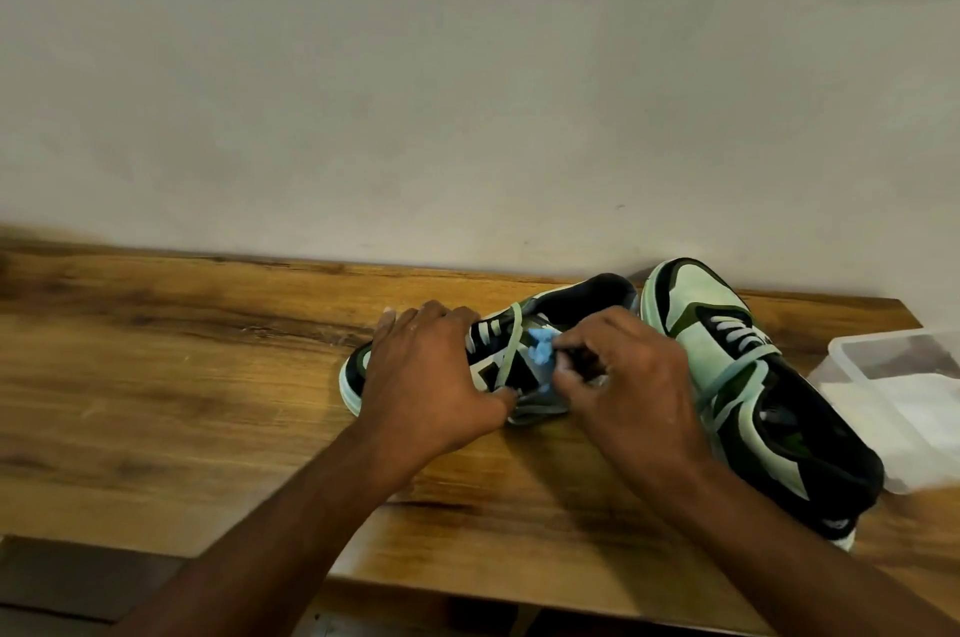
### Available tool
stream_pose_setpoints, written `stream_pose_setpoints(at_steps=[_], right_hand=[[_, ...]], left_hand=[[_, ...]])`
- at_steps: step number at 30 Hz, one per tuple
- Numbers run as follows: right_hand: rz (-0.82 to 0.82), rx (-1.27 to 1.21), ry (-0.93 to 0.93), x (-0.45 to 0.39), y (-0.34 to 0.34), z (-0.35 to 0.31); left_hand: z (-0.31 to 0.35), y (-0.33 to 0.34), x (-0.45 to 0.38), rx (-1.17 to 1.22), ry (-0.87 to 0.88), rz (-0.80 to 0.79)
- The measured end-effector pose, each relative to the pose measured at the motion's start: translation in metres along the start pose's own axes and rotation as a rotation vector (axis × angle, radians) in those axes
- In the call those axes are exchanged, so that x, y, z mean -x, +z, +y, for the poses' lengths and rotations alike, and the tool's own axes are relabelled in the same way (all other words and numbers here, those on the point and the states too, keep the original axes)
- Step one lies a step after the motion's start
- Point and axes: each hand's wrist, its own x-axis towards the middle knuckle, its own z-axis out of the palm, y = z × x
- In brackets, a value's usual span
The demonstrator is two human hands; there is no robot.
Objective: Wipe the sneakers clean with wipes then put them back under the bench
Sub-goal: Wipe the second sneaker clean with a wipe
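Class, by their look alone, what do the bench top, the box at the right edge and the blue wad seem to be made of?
Bench top: wood or wood-look laminate, with brown grain streaks and a dull sheen.
Box: clear plastic, translucent with a whitish rim.
Blue wad: probably a soft wipe, crumpled; the right hand pinches it.

We see the worktop (182,366) bare across its left half, open to a pass from that side. On the right, two sneakers, one lying crosswise (524,350) and one lengthwise (753,392), stand just beside each other. A clear plastic box (898,392) blocks the right edge; the wall (467,90) closes the rear.
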Motion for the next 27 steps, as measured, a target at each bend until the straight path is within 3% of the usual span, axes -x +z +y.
stream_pose_setpoints(at_steps=[3, 8, 14, 16, 19, 21, 24, 27], right_hand=[[0.042, 0.024, 0.013, -0.004, 0.002, -0.001], [-0.151, 0.055, -0.051, 0.006, 0.017, -0.02], [0.034, 0.086, 0.08, -0.017, 0.0, 0.002], [-0.041, 0.063, 0.045, -0.01, 0.01, -0.011], [-0.287, 0.081, -0.034, -0.009, 0.01, -0.024], [-0.374, 0.125, 0.033, -0.021, -0.004, -0.017], [-0.233, 0.174, 0.117, -0.03, -0.015, -0.005], [-0.171, 0.142, 0.067, -0.021, 0.001, -0.017]], left_hand=[[0.005, 0.002, 0.002, -0.009, -0.014, -0.002], [0.006, 0.002, 0.004, -0.04, -0.017, 0.005], [0.008, 0.002, 0.002, -0.052, -0.007, -0.009], [0.008, 0.002, 0.002, -0.035, -0.01, -0.005], [0.007, 0.0, 0.003, -0.024, -0.003, -0.005], [0.007, -0.001, 0.002, -0.034, 0.003, -0.014], [0.009, 0.001, 0.003, -0.056, 0.009, -0.027], [0.012, 0.002, 0.003, -0.065, 0.01, -0.025]])
